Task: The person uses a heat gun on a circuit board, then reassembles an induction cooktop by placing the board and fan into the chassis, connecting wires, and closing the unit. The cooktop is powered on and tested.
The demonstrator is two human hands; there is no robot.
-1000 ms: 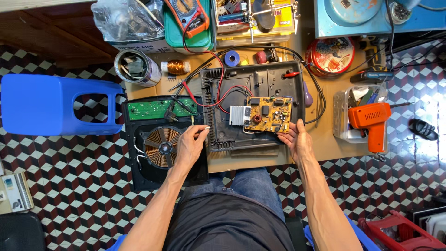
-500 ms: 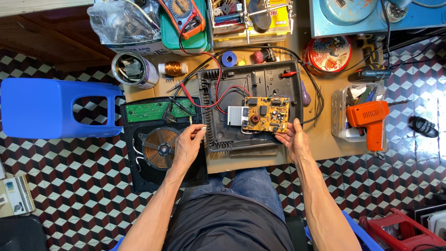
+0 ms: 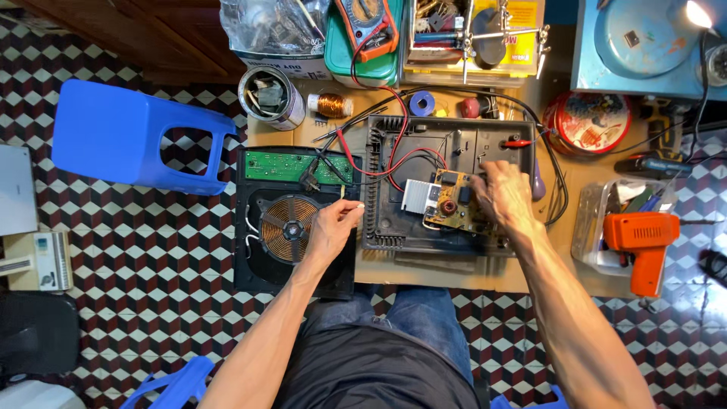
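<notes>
A black plastic housing [image 3: 454,144] lies open on the wooden bench. Inside it sits a yellow-brown circuit board [image 3: 447,208] with a silver heat sink [image 3: 415,195]. My right hand [image 3: 503,197] lies over the board's right side, fingers gripping it. My left hand [image 3: 333,227] rests at the housing's left wall, its fingertips pinched on a small white wire end [image 3: 357,205]. Just left of it, a copper coil [image 3: 284,220] sits in a black panel [image 3: 257,273] under a green board [image 3: 284,164]. Red and black leads [image 3: 394,151] run into the housing.
A multimeter [image 3: 367,19], a tin can [image 3: 269,95], a copper wire spool [image 3: 329,104] and parts boxes line the bench's back edge. A red round tin [image 3: 591,121] and an orange gun-shaped tool [image 3: 640,235] lie to the right. A blue stool [image 3: 113,136] stands on the left.
My right hand has moved up from the housing's front right corner onto the circuit board. My left hand has shifted slightly toward the housing's left wall and curled its fingers.
</notes>
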